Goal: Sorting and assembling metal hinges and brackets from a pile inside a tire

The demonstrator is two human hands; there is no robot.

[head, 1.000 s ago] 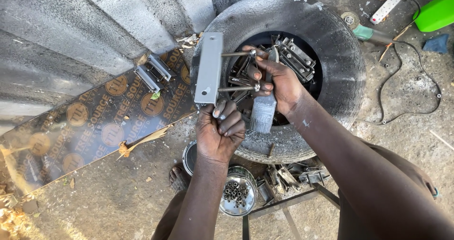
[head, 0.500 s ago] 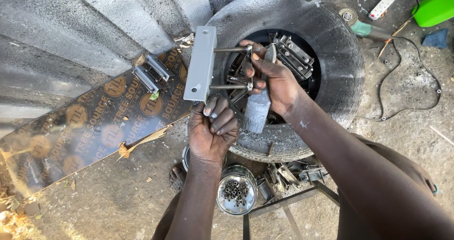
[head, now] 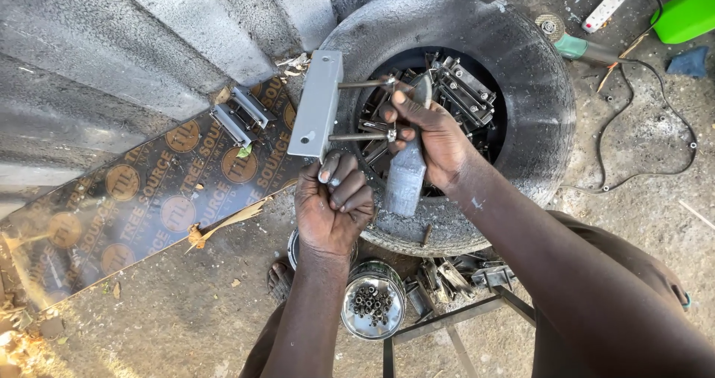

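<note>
Corrugated metal sheet: upper left, cut off by the frame edge.
Tyre: lying flat on the ground, metal brackets heaped in its hollow, partly hidden behind the hands.
Printed board: slanting at left, two small brackets resting on it.
Grey metal plate: held upright over the tyre's rim, two bolts sticking out sideways.
Right hand: grip clamped on a grey hammer-like tool, head hard to make out.
Left hand: grip curled together just under the plate's lower end; what it pinches is hidden.
Tin of small nuts: below the hands.
</note>
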